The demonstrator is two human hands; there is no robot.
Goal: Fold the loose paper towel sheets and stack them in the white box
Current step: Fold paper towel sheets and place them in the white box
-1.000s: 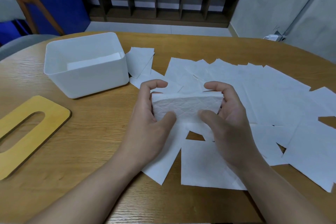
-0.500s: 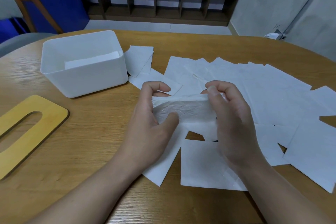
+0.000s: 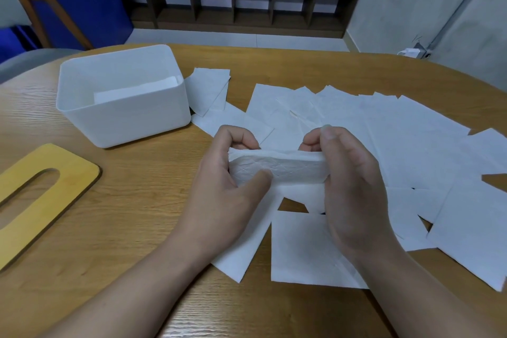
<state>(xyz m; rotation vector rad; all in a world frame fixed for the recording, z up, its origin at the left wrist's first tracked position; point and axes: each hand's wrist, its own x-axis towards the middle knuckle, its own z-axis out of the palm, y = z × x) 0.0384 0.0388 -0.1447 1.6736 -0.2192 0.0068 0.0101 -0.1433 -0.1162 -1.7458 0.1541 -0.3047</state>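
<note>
1. Head view: the left hand (image 3: pixel 219 189) and right hand (image 3: pixel 354 186) each pinch one end of a folded paper towel (image 3: pixel 279 169), thumbs in front and fingers curled behind. It is held just above the tabletop (image 3: pixel 115 228), its long axis running left to right.
2. The white box (image 3: pixel 123 118) lies to the upper left of the grip, nearer the left hand. A folded stack (image 3: pixel 137 92) already rests inside it.
3. The towel is soft, crinkled and embossed, and looks limp. The box is smooth plastic with rounded corners.
4. Loose sheets (image 3: pixel 397 140) lie flat and overlapping to the right. A yellow wooden lid (image 3: pixel 41 192) with an oval slot sits at far left.
</note>
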